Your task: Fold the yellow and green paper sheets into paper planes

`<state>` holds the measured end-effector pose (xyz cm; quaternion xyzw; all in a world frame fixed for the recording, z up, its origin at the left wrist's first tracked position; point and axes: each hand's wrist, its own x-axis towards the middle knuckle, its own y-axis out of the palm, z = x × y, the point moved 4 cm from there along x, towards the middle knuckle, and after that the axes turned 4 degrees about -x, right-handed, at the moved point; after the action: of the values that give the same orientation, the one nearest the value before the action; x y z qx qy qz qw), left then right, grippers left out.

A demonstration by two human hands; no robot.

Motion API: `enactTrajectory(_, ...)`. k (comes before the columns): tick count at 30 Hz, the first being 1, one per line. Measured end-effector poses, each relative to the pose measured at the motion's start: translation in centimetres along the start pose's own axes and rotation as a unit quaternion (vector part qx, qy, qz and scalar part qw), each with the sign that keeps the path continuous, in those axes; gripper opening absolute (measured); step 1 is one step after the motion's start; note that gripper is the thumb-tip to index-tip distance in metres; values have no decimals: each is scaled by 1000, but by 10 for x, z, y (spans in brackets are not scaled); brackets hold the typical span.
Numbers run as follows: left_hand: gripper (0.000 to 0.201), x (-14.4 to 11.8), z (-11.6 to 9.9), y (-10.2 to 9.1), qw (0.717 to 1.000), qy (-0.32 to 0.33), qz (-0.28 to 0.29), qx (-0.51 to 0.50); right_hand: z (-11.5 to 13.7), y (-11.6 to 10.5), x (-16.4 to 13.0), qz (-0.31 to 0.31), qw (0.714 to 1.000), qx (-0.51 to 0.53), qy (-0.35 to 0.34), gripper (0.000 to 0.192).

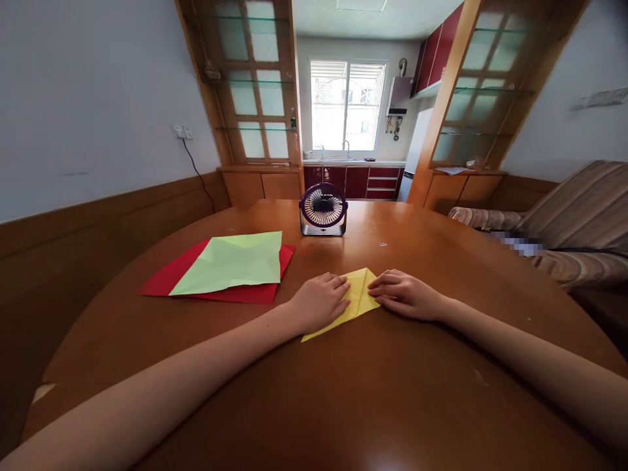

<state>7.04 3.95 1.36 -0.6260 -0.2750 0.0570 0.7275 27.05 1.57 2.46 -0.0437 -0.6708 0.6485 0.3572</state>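
1. The left hand (321,301) lay flat, fingers spread, on the left part of a folded yellow paper (357,296) near the middle of the round wooden table (392,392).
2. The right hand (403,294) pressed the paper's right edge, at 3 o'clock from it.
3. At 10 o'clock from the hands, a light green sheet (233,261) lay over a red sheet (245,293).
4. At 12 o'clock stood a small purple fan (323,209), facing the camera.
5. A striped sofa (574,222) sat at 2 o'clock.
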Motion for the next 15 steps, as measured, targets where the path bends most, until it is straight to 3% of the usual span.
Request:
enactTrajectory(7,58,-4,10,13,991,-41,99,-81,0,-1,4,-38,999,-37,14,25)
enactTrajectory(11,66,-1,7,8,986,-42,132,-89,-4,0,9,-56,994,-55,78,33)
enactTrajectory(15,73,-1,6,6,984,-42,151,-85,-10,12,21,-17,988,-49,145,44)
